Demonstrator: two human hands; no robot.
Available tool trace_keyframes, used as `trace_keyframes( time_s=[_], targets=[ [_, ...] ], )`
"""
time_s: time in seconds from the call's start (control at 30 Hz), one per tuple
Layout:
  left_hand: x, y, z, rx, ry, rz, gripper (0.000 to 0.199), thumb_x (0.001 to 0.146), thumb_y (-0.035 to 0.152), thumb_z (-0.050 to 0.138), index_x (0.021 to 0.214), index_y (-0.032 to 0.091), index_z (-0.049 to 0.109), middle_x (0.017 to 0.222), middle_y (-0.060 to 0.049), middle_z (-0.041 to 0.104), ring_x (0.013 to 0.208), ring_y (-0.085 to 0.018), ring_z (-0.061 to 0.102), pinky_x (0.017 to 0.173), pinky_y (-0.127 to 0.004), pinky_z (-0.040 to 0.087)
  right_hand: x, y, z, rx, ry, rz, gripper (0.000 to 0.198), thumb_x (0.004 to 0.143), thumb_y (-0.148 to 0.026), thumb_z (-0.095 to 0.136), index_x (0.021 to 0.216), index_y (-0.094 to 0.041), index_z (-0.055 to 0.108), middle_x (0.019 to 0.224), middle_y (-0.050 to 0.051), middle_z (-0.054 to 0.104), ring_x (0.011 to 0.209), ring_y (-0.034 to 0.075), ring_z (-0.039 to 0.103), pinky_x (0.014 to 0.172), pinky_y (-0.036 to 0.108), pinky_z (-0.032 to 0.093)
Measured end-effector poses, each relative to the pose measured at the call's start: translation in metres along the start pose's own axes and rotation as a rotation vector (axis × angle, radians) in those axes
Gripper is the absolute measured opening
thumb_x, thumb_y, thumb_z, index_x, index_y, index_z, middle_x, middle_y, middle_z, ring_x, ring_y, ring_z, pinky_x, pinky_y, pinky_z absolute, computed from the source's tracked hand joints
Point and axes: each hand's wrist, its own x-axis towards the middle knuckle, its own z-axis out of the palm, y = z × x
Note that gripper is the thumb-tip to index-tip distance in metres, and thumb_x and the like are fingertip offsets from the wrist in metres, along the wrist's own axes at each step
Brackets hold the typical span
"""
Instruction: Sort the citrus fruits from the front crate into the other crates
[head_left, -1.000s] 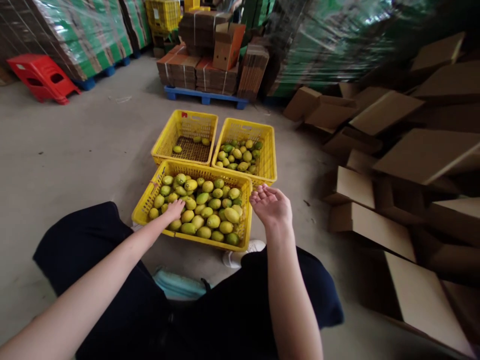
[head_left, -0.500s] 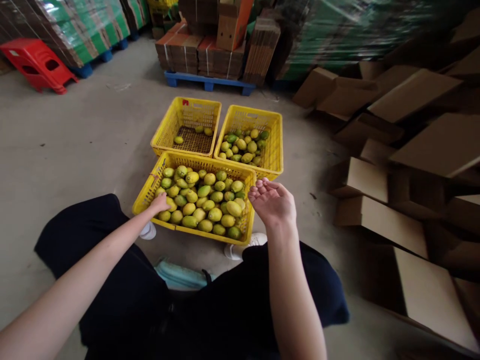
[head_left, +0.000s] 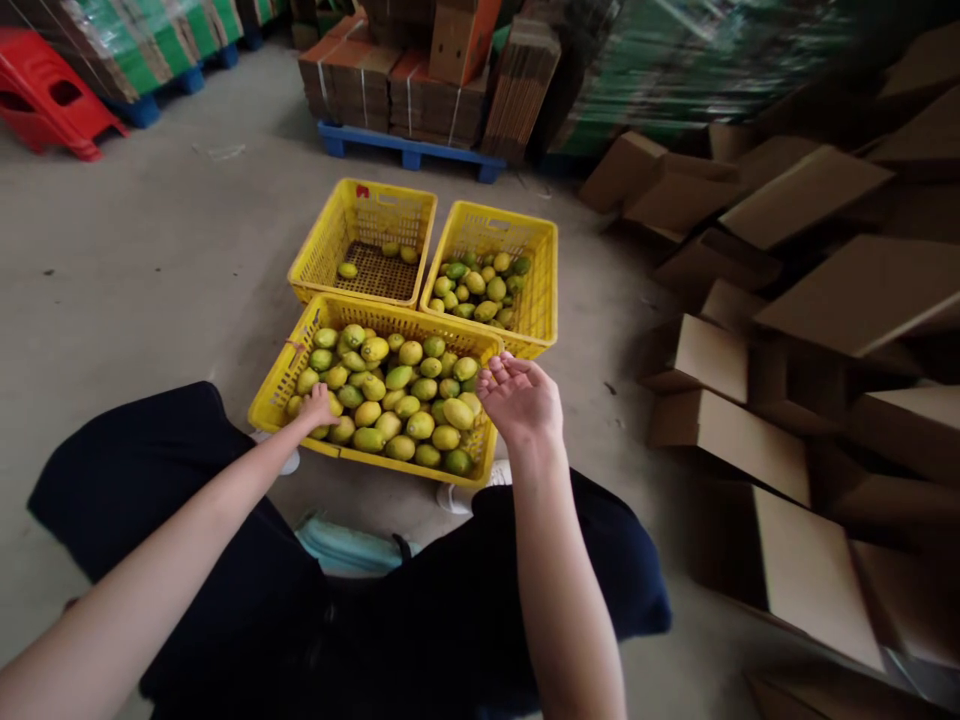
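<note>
At the near-left corner of the front yellow crate (head_left: 279, 375), left hand (head_left: 318, 408) is palm down, fingers lowered onto the fruits (head_left: 400, 377); whether it grips one, cannot tell, since the fingers and back of the hand hide the contact. Left forearm (head_left: 187, 540) runs long and nearly straight, diagonal from the lower left corner of the view, above the dark trouser leg (head_left: 135, 460), wrist roughly in line. Right hand (head_left: 525, 400) is relaxed and bare, palm turned up, fingers loosely curled toward the crate, fingertips overlapping its right rim in view; touching or just above, cannot tell. Right forearm (head_left: 562, 570) rises steeply from the bottom edge, leaning slightly left, inner side showing. Yellow-green fruits cover most of the front crate, between the two hands. Behind it: rear left crate (head_left: 319, 255) with a few fruits, rear right crate (head_left: 536, 290) with a larger pile toward its left side. Open cartons (head_left: 817, 560) heaped on the right, red stool (head_left: 56, 100) far left, blue pallet (head_left: 412, 152) with stacked cardboard beyond the crates.
</note>
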Motion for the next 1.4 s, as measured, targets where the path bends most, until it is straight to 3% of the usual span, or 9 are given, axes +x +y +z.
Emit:
trace_keyframes(
  time_s=[0.13,0.33,0.7,0.87,1.0,1.13,1.23,1.3,1.4],
  targets=[
    [0.006,-0.007,-0.003,0.035,-0.009,0.037,0.097,0.068,0.045,0.078,0.143,0.008,0.03,0.156,-0.029,0.029,0.132,-0.041,0.048,0.099,-0.038,0.042,-0.002,0.001,0.005,0.015,0.016,0.005,0.015,0.067,-0.009,0.054,0.077,-0.02,0.055,0.058,-0.001,0.061,0.05,0.011,0.056,0.049,0.021,0.048],
    [0.009,-0.01,-0.013,0.131,0.06,0.116,0.074,0.069,0.043,0.076,0.129,0.01,0.048,0.136,-0.023,0.054,0.13,-0.039,0.05,0.105,-0.043,0.037,-0.003,0.001,0.007,0.01,0.021,0.004,0.015,0.067,-0.009,0.054,0.077,-0.021,0.055,0.057,-0.001,0.061,0.05,0.011,0.055,0.049,0.021,0.048],
    [0.003,-0.021,-0.027,0.258,0.105,0.237,0.07,0.067,0.036,0.079,0.128,0.013,0.054,0.138,-0.024,0.049,0.128,-0.04,0.049,0.106,-0.048,0.037,0.011,0.017,0.001,-0.053,0.016,0.037,0.017,0.064,-0.009,0.054,0.077,-0.02,0.055,0.056,-0.001,0.061,0.049,0.012,0.055,0.048,0.021,0.046],
    [-0.011,-0.022,-0.018,0.18,0.124,0.269,0.064,0.077,0.028,0.069,0.133,0.014,0.043,0.127,-0.02,0.059,0.118,-0.033,0.059,0.093,-0.037,0.047,0.018,0.027,0.006,-0.098,0.058,0.063,0.016,0.065,-0.009,0.052,0.076,-0.021,0.055,0.057,-0.001,0.061,0.049,0.012,0.054,0.048,0.021,0.047],
    [-0.019,-0.023,-0.029,0.115,0.135,0.262,0.056,0.075,0.038,0.071,0.122,0.016,0.048,0.114,-0.014,0.066,0.104,-0.031,0.066,0.081,-0.034,0.049,0.024,0.037,0.006,-0.196,0.001,0.055,0.012,0.065,-0.014,0.056,0.074,-0.021,0.056,0.059,-0.001,0.061,0.053,0.012,0.055,0.052,0.022,0.048],
    [-0.033,-0.008,-0.066,-0.149,0.152,0.312,0.053,0.061,0.051,0.08,0.095,0.02,0.053,0.082,-0.003,0.065,0.086,-0.027,0.065,0.072,-0.033,0.048,0.027,0.058,0.004,-0.563,-0.146,-0.043,0.018,0.065,-0.03,0.068,0.08,-0.023,0.059,0.076,0.0,0.066,0.071,0.017,0.062,0.071,0.032,0.054],
    [-0.054,0.019,-0.108,-0.52,0.083,0.429,0.056,0.054,0.058,0.082,0.082,0.02,0.051,0.073,0.0,0.059,0.076,-0.023,0.063,0.066,-0.031,0.048,0.023,0.075,0.008,-0.91,-0.356,-0.241,0.061,0.053,-0.037,0.085,0.108,-0.026,0.061,0.119,0.006,0.065,0.115,0.028,0.058,0.098,0.044,0.048],
    [-0.068,0.037,-0.136,-0.811,-0.117,0.549,0.053,0.062,0.062,0.076,0.083,0.019,0.053,0.076,-0.001,0.063,0.073,-0.02,0.065,0.068,-0.032,0.051,0.019,0.082,0.012,-0.971,-0.484,-0.315,0.085,0.047,-0.036,0.091,0.124,-0.028,0.056,0.134,0.007,0.058,0.127,0.03,0.051,0.104,0.045,0.045],
    [-0.071,0.051,-0.161,-1.097,-0.212,0.631,0.052,0.085,0.067,0.05,0.093,0.016,0.058,0.084,-0.006,0.07,0.079,-0.019,0.069,0.078,-0.037,0.055,0.014,0.08,0.016,-0.792,-0.452,-0.296,0.073,0.053,-0.039,0.089,0.119,-0.026,0.06,0.115,0.004,0.067,0.106,0.025,0.063,0.092,0.04,0.054]
  ],
)
